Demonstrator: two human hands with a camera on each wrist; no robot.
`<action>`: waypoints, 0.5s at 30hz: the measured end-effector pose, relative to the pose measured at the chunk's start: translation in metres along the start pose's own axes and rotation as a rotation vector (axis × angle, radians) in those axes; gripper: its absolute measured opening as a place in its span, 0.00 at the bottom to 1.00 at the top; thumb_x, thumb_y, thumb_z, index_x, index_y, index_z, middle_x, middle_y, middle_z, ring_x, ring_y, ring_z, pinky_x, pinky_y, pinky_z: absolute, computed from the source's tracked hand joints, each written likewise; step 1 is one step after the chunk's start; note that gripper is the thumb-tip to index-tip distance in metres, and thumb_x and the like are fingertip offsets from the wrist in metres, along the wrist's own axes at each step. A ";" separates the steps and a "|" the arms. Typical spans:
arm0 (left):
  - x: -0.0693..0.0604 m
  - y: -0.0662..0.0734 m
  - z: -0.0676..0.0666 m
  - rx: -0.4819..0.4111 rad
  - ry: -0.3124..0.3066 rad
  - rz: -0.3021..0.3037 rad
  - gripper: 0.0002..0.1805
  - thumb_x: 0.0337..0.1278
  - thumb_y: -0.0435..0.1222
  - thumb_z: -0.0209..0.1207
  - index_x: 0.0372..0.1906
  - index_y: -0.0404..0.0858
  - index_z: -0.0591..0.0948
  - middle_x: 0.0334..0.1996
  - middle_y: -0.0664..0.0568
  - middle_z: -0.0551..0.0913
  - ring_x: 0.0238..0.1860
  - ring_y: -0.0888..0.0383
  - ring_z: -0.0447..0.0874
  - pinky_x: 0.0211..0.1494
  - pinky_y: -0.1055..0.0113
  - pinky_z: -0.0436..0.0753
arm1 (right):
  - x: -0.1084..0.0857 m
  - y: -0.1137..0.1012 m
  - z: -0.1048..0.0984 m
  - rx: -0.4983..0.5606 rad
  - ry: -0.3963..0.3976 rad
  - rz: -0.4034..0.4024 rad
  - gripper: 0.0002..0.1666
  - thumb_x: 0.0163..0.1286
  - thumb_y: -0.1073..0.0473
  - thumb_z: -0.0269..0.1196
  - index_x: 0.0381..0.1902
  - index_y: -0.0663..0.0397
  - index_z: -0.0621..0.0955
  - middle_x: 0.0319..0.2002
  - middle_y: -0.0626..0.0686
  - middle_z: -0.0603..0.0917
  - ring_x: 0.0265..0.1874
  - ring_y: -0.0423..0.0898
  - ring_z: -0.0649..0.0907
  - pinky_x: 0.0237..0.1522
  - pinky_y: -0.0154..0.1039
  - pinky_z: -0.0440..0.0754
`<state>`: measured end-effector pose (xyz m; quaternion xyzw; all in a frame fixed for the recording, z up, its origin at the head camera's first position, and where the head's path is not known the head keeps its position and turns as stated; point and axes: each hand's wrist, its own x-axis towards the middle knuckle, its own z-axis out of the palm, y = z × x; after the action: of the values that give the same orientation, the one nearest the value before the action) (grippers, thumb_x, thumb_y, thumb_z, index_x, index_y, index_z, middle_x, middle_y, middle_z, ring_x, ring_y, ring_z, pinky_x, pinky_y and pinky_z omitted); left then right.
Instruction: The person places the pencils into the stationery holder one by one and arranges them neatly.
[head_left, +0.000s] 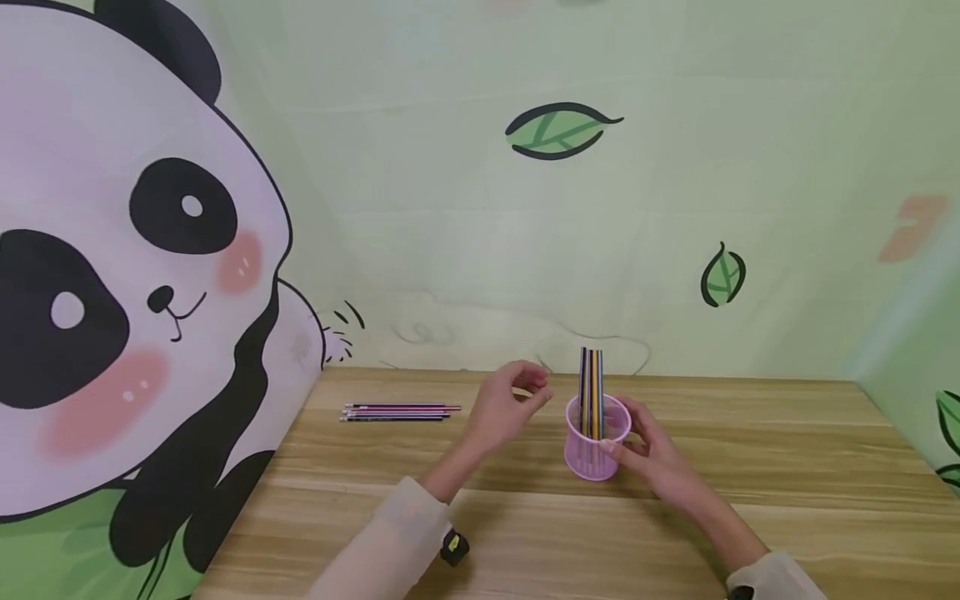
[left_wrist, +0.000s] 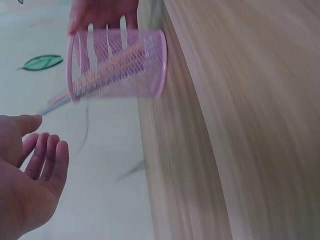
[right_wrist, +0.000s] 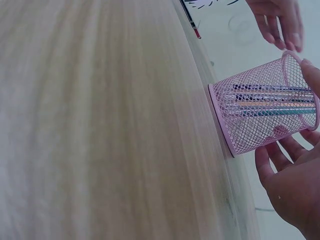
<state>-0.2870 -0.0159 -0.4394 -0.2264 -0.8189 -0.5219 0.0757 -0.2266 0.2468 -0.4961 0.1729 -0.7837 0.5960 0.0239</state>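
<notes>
A pink mesh pencil cup (head_left: 579,461) stands upright on the wooden table, with several pencils (head_left: 591,385) upright inside it. My right hand (head_left: 654,454) grips the cup from its right side; in the right wrist view, its thumb (right_wrist: 311,76) is at the rim and its fingers (right_wrist: 280,156) lie along the mesh wall. To the left of the cup, my left hand (head_left: 506,406) hovers with loosely bent fingers and nothing in them. The left wrist view shows that hand's palm (left_wrist: 30,195) near the pencils' upper ends, apart from the cup.
Several more pencils (head_left: 397,412) lie side by side on the table (head_left: 525,533), left of my left hand. Behind the table's back edge hangs a pale green backdrop (head_left: 420,208) with a printed panda (head_left: 187,333) and leaves. A small black device (head_left: 454,547) sits by the left cuff.
</notes>
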 end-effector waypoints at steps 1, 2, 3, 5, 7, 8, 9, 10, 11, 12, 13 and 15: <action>-0.001 -0.003 -0.005 0.006 0.000 0.002 0.12 0.69 0.36 0.70 0.53 0.39 0.85 0.45 0.50 0.88 0.46 0.58 0.86 0.48 0.68 0.87 | 0.000 0.000 0.000 0.007 -0.001 -0.001 0.42 0.75 0.62 0.68 0.79 0.59 0.62 0.76 0.69 0.67 0.74 0.69 0.68 0.65 0.38 0.78; -0.003 -0.006 -0.010 0.016 -0.003 0.003 0.12 0.69 0.36 0.70 0.53 0.39 0.85 0.46 0.49 0.88 0.46 0.57 0.87 0.48 0.68 0.87 | 0.000 0.000 0.000 0.013 -0.002 -0.002 0.42 0.75 0.62 0.68 0.79 0.59 0.62 0.76 0.69 0.67 0.74 0.69 0.68 0.65 0.36 0.78; -0.004 -0.010 -0.015 0.024 -0.005 0.005 0.13 0.69 0.36 0.70 0.53 0.38 0.85 0.46 0.48 0.88 0.46 0.57 0.87 0.48 0.67 0.88 | 0.000 0.001 0.000 0.019 -0.004 -0.004 0.42 0.75 0.62 0.68 0.80 0.59 0.62 0.76 0.69 0.67 0.74 0.69 0.68 0.63 0.32 0.77; -0.007 -0.016 -0.025 0.038 -0.009 0.001 0.13 0.68 0.35 0.71 0.53 0.38 0.85 0.46 0.46 0.88 0.46 0.56 0.87 0.49 0.66 0.88 | 0.000 0.001 0.000 0.028 -0.005 -0.003 0.42 0.75 0.62 0.68 0.80 0.59 0.61 0.76 0.69 0.67 0.74 0.69 0.68 0.62 0.29 0.76; -0.010 -0.023 -0.036 0.049 -0.017 -0.005 0.13 0.68 0.35 0.71 0.53 0.37 0.85 0.45 0.44 0.88 0.46 0.56 0.87 0.49 0.65 0.88 | -0.001 0.000 0.000 0.025 -0.007 0.002 0.42 0.76 0.61 0.68 0.80 0.59 0.61 0.76 0.69 0.67 0.74 0.69 0.68 0.62 0.28 0.76; -0.011 -0.026 -0.042 0.055 -0.023 -0.013 0.13 0.68 0.35 0.71 0.53 0.37 0.85 0.45 0.43 0.88 0.46 0.56 0.87 0.50 0.64 0.88 | -0.001 0.000 0.000 0.022 -0.008 0.008 0.43 0.76 0.61 0.68 0.80 0.58 0.61 0.76 0.69 0.66 0.74 0.69 0.68 0.62 0.28 0.76; -0.013 -0.028 -0.048 0.064 -0.030 -0.022 0.13 0.68 0.35 0.71 0.53 0.37 0.85 0.45 0.43 0.88 0.46 0.56 0.87 0.50 0.63 0.88 | -0.001 0.000 0.000 0.017 -0.008 0.011 0.43 0.76 0.61 0.68 0.81 0.58 0.60 0.77 0.69 0.66 0.75 0.69 0.68 0.62 0.29 0.75; -0.014 -0.030 -0.054 0.073 -0.036 -0.036 0.13 0.68 0.36 0.71 0.53 0.37 0.85 0.45 0.43 0.88 0.46 0.56 0.87 0.51 0.62 0.88 | -0.001 -0.001 0.000 0.012 -0.008 0.016 0.43 0.76 0.60 0.68 0.81 0.58 0.60 0.77 0.68 0.66 0.75 0.69 0.67 0.63 0.30 0.76; -0.016 -0.033 -0.060 0.084 -0.039 -0.048 0.13 0.68 0.35 0.71 0.53 0.38 0.85 0.45 0.43 0.88 0.46 0.56 0.86 0.52 0.61 0.88 | -0.001 -0.001 0.000 0.007 -0.008 0.022 0.43 0.76 0.60 0.68 0.81 0.58 0.60 0.77 0.68 0.65 0.75 0.69 0.67 0.64 0.32 0.76; -0.017 -0.035 -0.066 0.097 -0.040 -0.058 0.13 0.68 0.35 0.71 0.53 0.38 0.85 0.45 0.44 0.88 0.46 0.56 0.86 0.52 0.60 0.88 | -0.002 -0.001 0.000 0.002 -0.008 0.026 0.43 0.76 0.60 0.68 0.81 0.57 0.60 0.78 0.68 0.65 0.76 0.69 0.67 0.65 0.35 0.76; -0.018 -0.037 -0.071 0.113 -0.041 -0.071 0.13 0.68 0.35 0.71 0.53 0.38 0.85 0.46 0.44 0.88 0.46 0.56 0.86 0.53 0.59 0.88 | -0.002 -0.001 0.000 -0.001 -0.007 0.029 0.43 0.76 0.59 0.68 0.81 0.57 0.60 0.78 0.68 0.65 0.76 0.68 0.66 0.67 0.40 0.76; -0.020 -0.041 -0.082 0.146 -0.041 -0.095 0.13 0.67 0.35 0.71 0.53 0.38 0.85 0.46 0.44 0.88 0.47 0.55 0.86 0.55 0.57 0.88 | -0.001 -0.001 0.000 -0.004 -0.007 0.029 0.43 0.76 0.59 0.68 0.81 0.57 0.60 0.78 0.67 0.65 0.76 0.68 0.66 0.70 0.51 0.75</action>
<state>-0.2970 -0.1090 -0.4438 -0.1920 -0.8659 -0.4591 0.0505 -0.2256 0.2472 -0.4957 0.1633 -0.7874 0.5943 0.0129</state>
